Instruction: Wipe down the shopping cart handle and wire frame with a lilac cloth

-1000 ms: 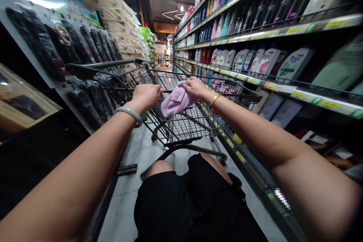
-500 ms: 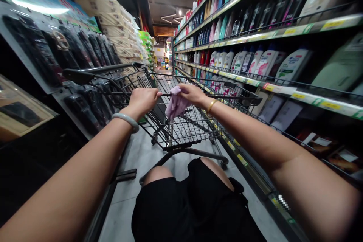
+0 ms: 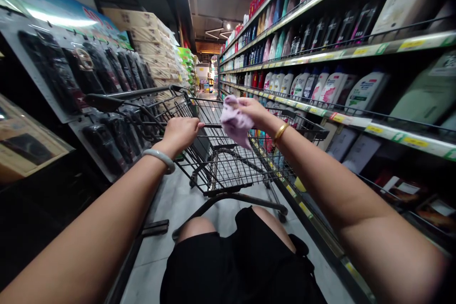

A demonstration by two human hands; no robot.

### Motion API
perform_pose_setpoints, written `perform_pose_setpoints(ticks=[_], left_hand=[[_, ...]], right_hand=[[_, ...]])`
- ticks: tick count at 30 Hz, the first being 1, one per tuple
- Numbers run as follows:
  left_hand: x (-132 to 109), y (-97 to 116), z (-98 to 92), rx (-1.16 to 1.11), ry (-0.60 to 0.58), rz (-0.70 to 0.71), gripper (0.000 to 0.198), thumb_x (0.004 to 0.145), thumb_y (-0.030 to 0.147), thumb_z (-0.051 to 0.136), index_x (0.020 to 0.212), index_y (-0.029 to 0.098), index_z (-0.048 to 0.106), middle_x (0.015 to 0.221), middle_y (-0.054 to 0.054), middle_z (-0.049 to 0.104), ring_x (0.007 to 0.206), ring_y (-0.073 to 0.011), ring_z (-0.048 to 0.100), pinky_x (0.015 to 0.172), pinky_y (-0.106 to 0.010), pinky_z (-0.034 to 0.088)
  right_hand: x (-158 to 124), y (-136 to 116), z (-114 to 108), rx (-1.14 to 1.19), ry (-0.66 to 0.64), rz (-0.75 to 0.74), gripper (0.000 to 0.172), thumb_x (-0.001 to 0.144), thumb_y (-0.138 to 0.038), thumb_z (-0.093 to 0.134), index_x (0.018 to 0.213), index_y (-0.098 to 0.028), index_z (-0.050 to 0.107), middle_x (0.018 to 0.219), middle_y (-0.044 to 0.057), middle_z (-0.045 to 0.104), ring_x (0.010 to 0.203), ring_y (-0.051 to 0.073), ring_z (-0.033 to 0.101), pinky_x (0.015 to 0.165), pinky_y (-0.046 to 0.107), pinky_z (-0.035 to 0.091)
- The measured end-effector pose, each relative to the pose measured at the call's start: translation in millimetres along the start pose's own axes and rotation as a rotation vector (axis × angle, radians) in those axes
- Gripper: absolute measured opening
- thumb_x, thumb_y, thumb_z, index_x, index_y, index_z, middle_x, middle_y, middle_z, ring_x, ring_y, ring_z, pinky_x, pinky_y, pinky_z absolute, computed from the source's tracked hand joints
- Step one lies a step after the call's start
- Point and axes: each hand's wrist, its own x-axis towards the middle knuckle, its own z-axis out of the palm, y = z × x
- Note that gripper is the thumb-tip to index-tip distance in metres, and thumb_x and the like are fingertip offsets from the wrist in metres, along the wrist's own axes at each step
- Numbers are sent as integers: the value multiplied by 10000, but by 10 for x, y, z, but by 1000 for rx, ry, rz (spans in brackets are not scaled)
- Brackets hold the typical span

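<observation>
The cloth (image 3: 235, 121) hangs bunched over the cart (image 3: 231, 195), pinched in the right hand (image 3: 251, 110); whether it touches the bar (image 3: 213, 126) I can't tell. It has just lifted and swung right, so more bar shows between the 2 hands, and that stretch, I'd judge, is out of contact. The left hand (image 3: 182, 132) is curled on the bar. Bottles (image 3: 333, 88) line the right side.

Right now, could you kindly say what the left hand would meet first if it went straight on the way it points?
Probably the crumpled lavender fabric cloth held in the right hand, though whether it lies level in depth with the left hand is unclear.
</observation>
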Motion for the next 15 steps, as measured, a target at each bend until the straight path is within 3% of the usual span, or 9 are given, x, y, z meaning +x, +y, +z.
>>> perform_pose_setpoints(ticks=[3, 6, 9, 11, 15], left_hand=[[7, 7, 8, 7, -1, -3, 544, 1100, 507, 308, 1136, 219, 768, 1216, -158, 807, 1151, -320, 751, 858, -380, 505], [12, -2, 8, 9, -2, -2, 539, 1100, 489, 309, 1139, 213, 770, 1210, -168, 805, 1143, -335, 754, 846, -391, 504], [19, -14, 5, 7, -8, 5, 542, 1100, 494, 307, 1146, 215, 770, 1211, -167, 805, 1149, -341, 752, 844, -393, 503], [27, -16, 5, 7, -15, 8, 541, 1098, 500, 310, 1145, 220, 770, 1217, -162, 806, 1147, -335, 751, 844, -389, 505], [46, -21, 10, 8, -21, 9, 536, 1090, 497, 310, 1129, 223, 770, 1223, -157, 807, 1155, -324, 748, 845, -378, 509]], right_hand=[[-3, 22, 159, -223, 61, 40, 325, 1047, -439, 605, 1108, -165, 767, 1160, 139, 756, 1012, 228, 702, 866, 336, 550], [-58, 50, 355, -412, 171, 45, 363, 1068, -446, 573, 1291, -210, 736, 1298, 148, 727, 1139, 264, 682, 924, 354, 516], [-154, 31, 450, -522, 240, -67, 367, 1099, -408, 514, 1393, -284, 695, 1377, 113, 705, 1170, 273, 668, 895, 348, 493], [-187, -2, 446, -616, 211, -89, 353, 1114, -385, 471, 1302, -268, 747, 1350, 117, 713, 1157, 281, 671, 867, 351, 485], [-156, -58, 368, -668, 47, -20, 524, 1139, -516, 350, 1180, -231, 788, 1209, 143, 748, 1097, 280, 692, 865, 368, 506]])
